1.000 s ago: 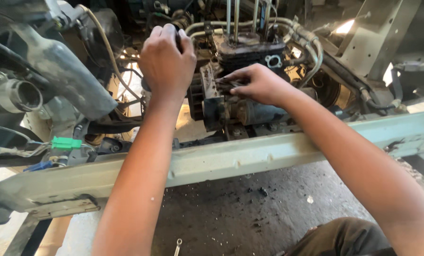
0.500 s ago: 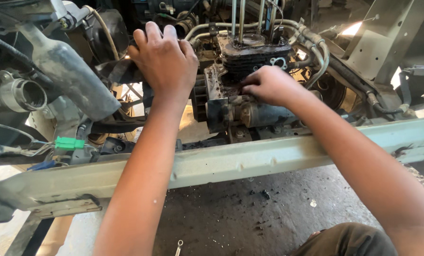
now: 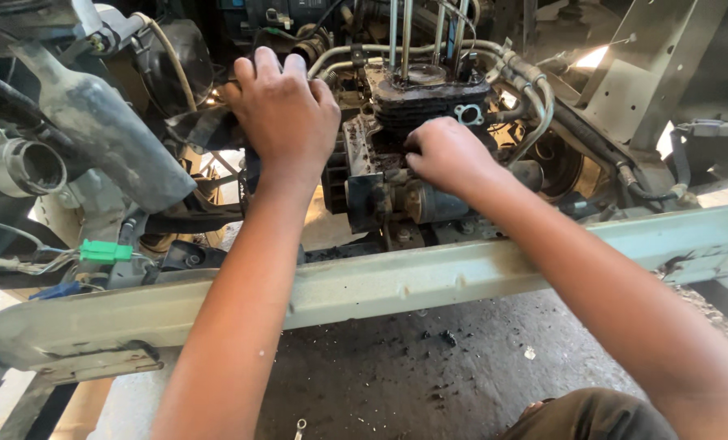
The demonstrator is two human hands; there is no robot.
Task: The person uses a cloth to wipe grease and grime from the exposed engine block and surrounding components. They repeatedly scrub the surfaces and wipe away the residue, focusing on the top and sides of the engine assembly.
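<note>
Frame rail (image 3: 429, 281): pale green metal beam, chipped and greasy, running across the whole view from lower left up to the right, in front of the engine and under both forearms.
Floor (image 3: 429, 375): dark, oily concrete below the rail, scattered with black crumbs of dirt; a small metal ring terminal (image 3: 300, 425) lies near the bottom edge.
Engine block (image 3: 417, 138): black and grimy, standing behind the rail in the middle of the view, with upright metal rods rising from its top and a round metal part low on its right side.
Grey housing (image 3: 103, 138): a dull cast piece slanting down at the left, with an open pipe end (image 3: 30, 167) just beside it.
Hoses (image 3: 527, 90): pale, curved lines bending around the top right of the block.
Left hand (image 3: 287, 114): palm down, fingers spread and loose, resting on dark parts just left of the block; it grips nothing that can be seen.
Right hand (image 3: 445, 155): fingers curled in tight against the front face of the block, just below its ribbed top; whether they pinch something small cannot be told, since the knuckles hide the tips.
Green plug (image 3: 106, 251): small plastic connector on thin wires at the left, just above the rail, well apart from both hands.
</note>
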